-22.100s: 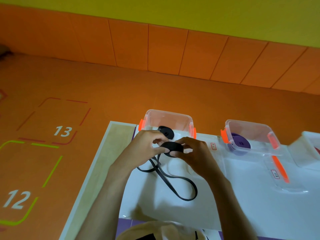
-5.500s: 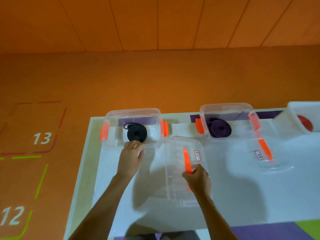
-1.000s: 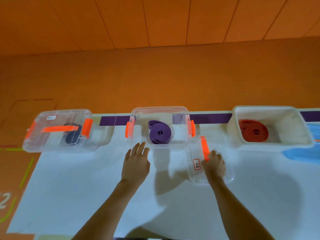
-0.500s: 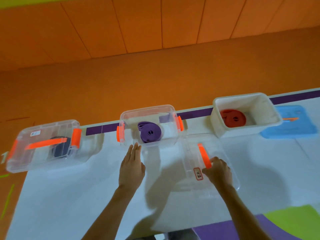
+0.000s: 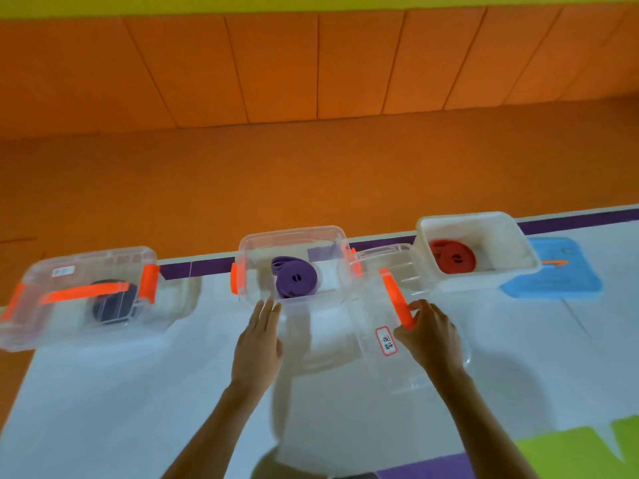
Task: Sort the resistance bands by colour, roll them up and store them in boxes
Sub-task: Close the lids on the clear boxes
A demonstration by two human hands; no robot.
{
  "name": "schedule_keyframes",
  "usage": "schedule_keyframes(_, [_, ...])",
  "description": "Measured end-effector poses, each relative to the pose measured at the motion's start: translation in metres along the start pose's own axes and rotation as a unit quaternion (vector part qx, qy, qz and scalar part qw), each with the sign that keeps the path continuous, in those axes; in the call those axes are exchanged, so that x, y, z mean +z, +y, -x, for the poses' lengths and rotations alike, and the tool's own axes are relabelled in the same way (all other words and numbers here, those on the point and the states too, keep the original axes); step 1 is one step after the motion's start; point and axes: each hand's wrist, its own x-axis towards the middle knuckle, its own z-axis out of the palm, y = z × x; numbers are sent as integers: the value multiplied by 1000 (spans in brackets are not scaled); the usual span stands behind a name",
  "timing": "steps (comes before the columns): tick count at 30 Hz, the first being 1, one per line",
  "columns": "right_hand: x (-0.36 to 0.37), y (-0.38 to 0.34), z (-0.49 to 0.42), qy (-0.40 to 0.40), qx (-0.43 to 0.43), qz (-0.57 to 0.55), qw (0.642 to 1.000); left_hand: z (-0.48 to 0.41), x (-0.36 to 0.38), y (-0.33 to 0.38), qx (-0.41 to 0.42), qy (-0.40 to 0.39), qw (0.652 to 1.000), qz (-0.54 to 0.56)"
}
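Note:
A rolled purple band [image 5: 294, 279] lies in an open clear box [image 5: 256, 243] with orange clips at the table's far middle. My left hand [image 5: 257, 344] lies flat with straight fingers, its fingertips touching the box's near wall. My right hand [image 5: 430, 335] grips the clear lid [image 5: 373, 305] at its orange handle [image 5: 396, 299]; the lid is lifted off the table, tilted, just right of the purple box. A closed clear box [image 5: 79, 292] on the left holds a rolled black band [image 5: 112, 302]. A white box [image 5: 501, 243] on the right holds a rolled red band [image 5: 453, 256].
A blue lid [image 5: 556, 274] lies right of the white box. The white table [image 5: 138, 392] ends at a purple strip along its far edge, with orange floor and wall beyond. A green and purple mat [image 5: 570, 454] shows at the near right.
My right hand has raised the clear lid off the table and tilted it toward the purple box. My left hand has slid forward against the box's near wall.

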Motion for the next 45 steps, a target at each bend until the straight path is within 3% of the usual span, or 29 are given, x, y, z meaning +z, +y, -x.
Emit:
schedule_keyframes(5, [11,-60,-45,-2,-148,125,981,-9,-11,-11,-39,86,991,93])
schedule_keyframes(9, [31,-118,-83,-43,-256,159,953,-26,-27,-25,-127,154,954,225])
schedule_keyframes(13, [56,-165,-105,-88,-329,209,917,-51,-28,-45,-193,112,934,278])
schedule_keyframes(16, [74,-187,-113,-110,-353,221,903,-68,-24,-55,-179,86,938,283])
schedule_keyframes(22, [88,-192,-120,-97,-361,150,915,-79,-16,-71,-233,87,931,266])
schedule_keyframes(29, [94,-138,-121,10,-297,61,953,-88,-8,-74,-172,99,937,288])
schedule_keyframes(31, [100,-124,-118,53,-278,39,958,-91,-5,-74,-186,100,924,318])
schedule_keyframes(33, [106,-116,-116,54,-217,-6,975,-95,-7,-72,-239,102,871,416])
schedule_keyframes(35, [113,-113,-122,8,-103,-126,987,-100,-11,-67,-294,113,803,505])
schedule_keyframes(37, [117,-111,-130,-40,19,-241,970,-108,-14,-64,-339,104,769,532])
schedule_keyframes(40, [119,-108,-130,-38,102,-356,928,-113,-17,-65,-339,92,775,525])
schedule_keyframes(43, [120,-104,-126,43,97,-361,926,-110,-18,-67,-321,144,782,515])
schedule_keyframes(45, [120,-105,-124,73,76,-340,934,-109,-20,-63,-301,170,821,455])
